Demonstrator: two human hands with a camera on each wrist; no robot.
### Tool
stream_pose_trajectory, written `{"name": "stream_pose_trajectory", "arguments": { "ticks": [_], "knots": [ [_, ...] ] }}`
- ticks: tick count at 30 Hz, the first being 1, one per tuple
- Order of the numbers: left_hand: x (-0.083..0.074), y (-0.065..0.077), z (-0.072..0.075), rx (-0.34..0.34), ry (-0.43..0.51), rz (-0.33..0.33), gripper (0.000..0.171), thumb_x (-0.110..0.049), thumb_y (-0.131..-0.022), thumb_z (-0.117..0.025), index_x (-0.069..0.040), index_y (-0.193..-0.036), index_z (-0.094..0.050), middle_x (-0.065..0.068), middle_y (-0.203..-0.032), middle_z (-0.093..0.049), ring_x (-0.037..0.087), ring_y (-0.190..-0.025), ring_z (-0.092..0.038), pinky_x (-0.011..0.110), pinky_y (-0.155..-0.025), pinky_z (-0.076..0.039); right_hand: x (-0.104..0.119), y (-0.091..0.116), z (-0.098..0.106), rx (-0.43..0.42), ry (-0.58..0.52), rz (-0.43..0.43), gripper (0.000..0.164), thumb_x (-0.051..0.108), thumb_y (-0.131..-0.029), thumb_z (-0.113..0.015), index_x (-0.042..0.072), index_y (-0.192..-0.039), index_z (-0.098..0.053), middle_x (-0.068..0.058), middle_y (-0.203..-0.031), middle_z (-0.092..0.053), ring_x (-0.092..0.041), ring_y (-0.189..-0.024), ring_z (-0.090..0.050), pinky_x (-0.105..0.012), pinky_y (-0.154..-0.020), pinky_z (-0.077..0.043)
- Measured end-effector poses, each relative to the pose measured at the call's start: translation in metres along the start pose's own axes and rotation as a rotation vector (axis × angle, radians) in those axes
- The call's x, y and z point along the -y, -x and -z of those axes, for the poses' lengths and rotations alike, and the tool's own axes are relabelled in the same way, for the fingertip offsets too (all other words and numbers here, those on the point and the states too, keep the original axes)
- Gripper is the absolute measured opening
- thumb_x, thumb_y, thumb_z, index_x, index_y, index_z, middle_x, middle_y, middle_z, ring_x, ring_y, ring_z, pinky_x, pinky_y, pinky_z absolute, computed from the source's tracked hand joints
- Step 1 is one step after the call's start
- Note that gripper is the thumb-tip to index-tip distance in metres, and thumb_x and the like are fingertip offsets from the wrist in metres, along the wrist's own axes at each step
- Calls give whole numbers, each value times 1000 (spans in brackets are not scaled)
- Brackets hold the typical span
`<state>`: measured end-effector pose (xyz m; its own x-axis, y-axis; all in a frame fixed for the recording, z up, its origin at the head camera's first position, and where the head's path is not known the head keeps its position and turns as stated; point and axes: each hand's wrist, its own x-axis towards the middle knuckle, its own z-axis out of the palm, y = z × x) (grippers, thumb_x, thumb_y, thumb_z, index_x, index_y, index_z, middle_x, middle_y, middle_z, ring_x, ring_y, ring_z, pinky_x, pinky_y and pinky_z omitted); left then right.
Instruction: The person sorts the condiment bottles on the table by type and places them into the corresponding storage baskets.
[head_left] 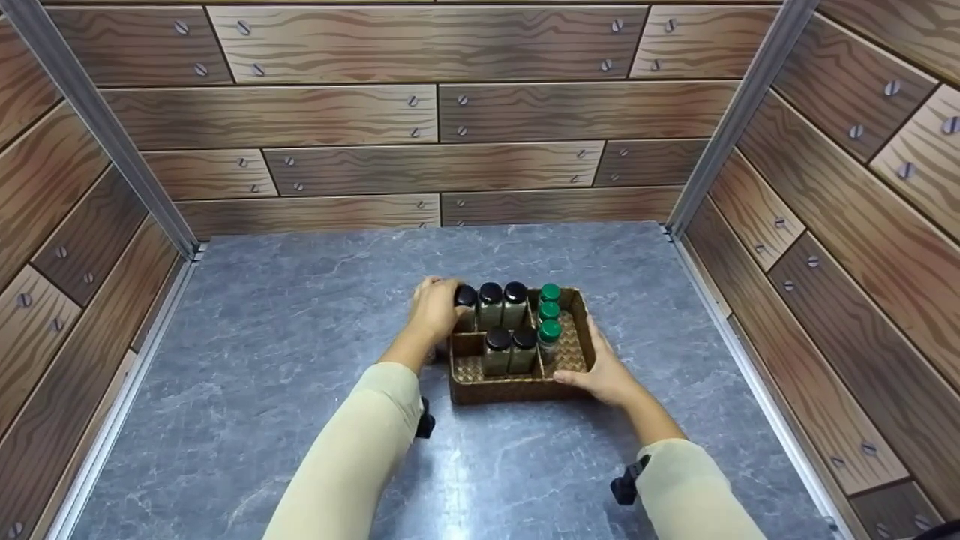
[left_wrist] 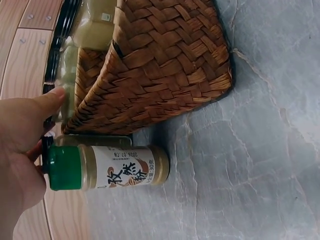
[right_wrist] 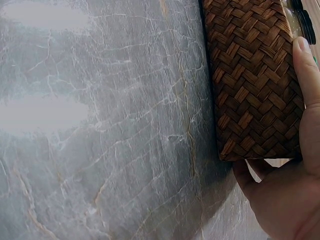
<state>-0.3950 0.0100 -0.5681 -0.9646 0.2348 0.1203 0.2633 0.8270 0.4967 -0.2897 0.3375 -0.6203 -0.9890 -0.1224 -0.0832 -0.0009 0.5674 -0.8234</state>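
A brown woven basket [head_left: 510, 391] with dividers holds several black-capped glass jars [head_left: 514, 304] and three green-capped bottles [head_left: 549, 332]. At its back left corner, my left hand [head_left: 433, 311] holds a black-capped jar [head_left: 465, 304], thumb across the glass; its other fingers are partly hidden. Outside the basket's left wall stands a green-capped bottle [left_wrist: 122, 167] with a white label, beneath the left hand. Another black-capped jar [left_wrist: 97, 140] is just behind that bottle, mostly covered. My right hand [head_left: 609, 373] grips the basket's front right corner, thumb over the rim and fingers along the outer side.
The basket rests on a grey marbled tabletop [head_left: 300, 315]. Wood-patterned walls [head_left: 435, 112] close in the back and both sides, with metal strips [head_left: 720, 322] along the table's side edges. A black wrist device [head_left: 630, 480] sits at the right cuff.
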Motion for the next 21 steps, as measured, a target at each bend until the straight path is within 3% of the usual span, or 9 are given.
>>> {"name": "stream_pose_trajectory", "arguments": {
  "ticks": [8,15,21],
  "knots": [
    [2,-3,1,15,1,-26,49,-28,-96,-83,-8,-139,-70,14,-137,-76,36,-139,-60,50,-126,-41,0,1,0,0,5,2,141,34,-83,-96,11,-174,9,-28,-181,-1,-52,-167,-10,-64,-137,-10],
    [-1,-6,5,62,14,-26,57,-29,-97,-82,-9,-147,-65,13,-145,-72,38,-142,-58,51,-132,-31,2,3,2,5,9,1,141,32,-83,-96,11,-174,10,-28,-181,1,-53,-166,-11,-66,-136,-10],
    [-4,-9,7,81,12,-20,49,-26,-98,-82,-10,-142,-68,12,-143,-73,38,-141,-59,51,-129,-36,3,3,2,4,11,-8,141,33,-83,-96,12,-174,10,-27,-181,2,-53,-167,-9,-66,-136,-9]
  ]
}}
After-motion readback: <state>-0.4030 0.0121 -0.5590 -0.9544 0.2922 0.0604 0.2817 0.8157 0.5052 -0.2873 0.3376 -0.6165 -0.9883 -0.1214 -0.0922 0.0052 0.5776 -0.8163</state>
